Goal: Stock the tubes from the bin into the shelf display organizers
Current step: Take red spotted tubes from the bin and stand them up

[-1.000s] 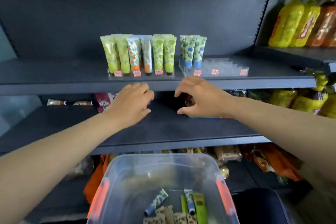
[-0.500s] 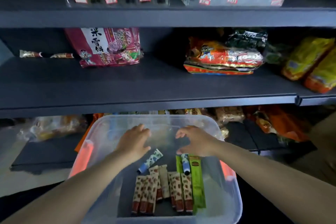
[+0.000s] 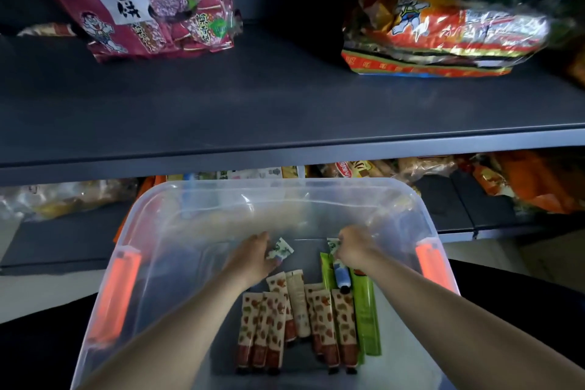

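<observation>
Head view: left hand fingers curled on blue-capped tube; right hand fingers pinch second tube in bin.

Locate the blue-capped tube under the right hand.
Head view: the blue-capped white patterned tube lies in the clear plastic bin, right of centre, across the green tubes, its upper end at the right hand.

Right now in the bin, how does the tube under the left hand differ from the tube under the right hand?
The left tube lies slanted, apart from the pile; the right tube lies nearly straight, resting on the green boxes. The left hand covers the left tube's lower part, so only its flat end shows; the right tube shows its blue part and dark cap below the right hand. Both bear a white and green pattern and lie in the bin.
</observation>
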A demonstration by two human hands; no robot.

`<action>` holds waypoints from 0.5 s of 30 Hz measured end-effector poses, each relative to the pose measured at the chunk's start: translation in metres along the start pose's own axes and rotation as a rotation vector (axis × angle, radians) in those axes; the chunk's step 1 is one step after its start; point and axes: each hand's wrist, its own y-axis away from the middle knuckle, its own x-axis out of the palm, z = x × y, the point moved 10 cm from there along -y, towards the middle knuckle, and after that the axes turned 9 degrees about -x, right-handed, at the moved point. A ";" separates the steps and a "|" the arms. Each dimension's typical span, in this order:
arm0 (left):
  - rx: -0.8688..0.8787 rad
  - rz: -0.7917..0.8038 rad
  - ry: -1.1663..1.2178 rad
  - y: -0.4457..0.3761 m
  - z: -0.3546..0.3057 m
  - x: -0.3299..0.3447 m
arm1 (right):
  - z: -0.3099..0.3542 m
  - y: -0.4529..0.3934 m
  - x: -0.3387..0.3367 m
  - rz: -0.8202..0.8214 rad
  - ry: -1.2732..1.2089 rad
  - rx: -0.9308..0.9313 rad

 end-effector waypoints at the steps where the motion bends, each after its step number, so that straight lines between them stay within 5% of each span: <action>1: -0.031 0.033 0.075 -0.003 0.008 0.004 | -0.002 -0.003 0.003 -0.006 0.000 0.017; 15: -0.187 0.078 0.283 -0.007 0.032 0.007 | -0.007 -0.005 0.017 0.014 -0.076 0.077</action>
